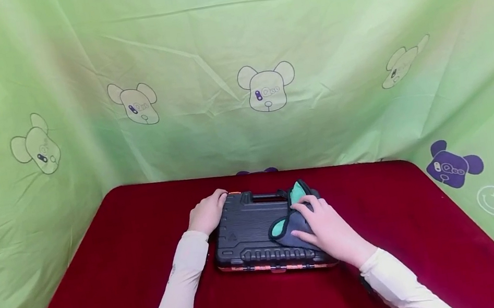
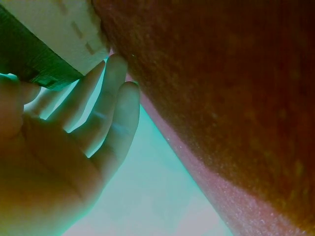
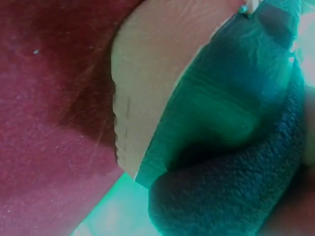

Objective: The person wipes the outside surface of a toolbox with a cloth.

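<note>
Bracing the black case (image 1: pixel 245 225) on the red worktop (image 1: pixel 122 277), prob. vs. sliding, L hand (image 1: pixel 207 213) lies w/ grip spread along its edge; R hand (image 1: pixel 328 227) pinches the dark cloth (image 1: pixel 291 224) atop the case's R half, prob. for control.

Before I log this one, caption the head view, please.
Left hand against a black case, right hand on the green-lined cloth item atop it.

1. Case (image 1: pixel 242 228): hard black plastic, mostly matt, with a wood-grain texture on its lid and moulded ribs along the near edge.
2. Pouch-like piece (image 1: pixel 290 232): soft dark cloth, matt, with green fabric inside.
3. Table cover (image 1: pixel 133 286): red, velvety cloth.
4. Backdrop (image 1: pixel 193 40): thin, creased cloth with a faint sheen.
</note>
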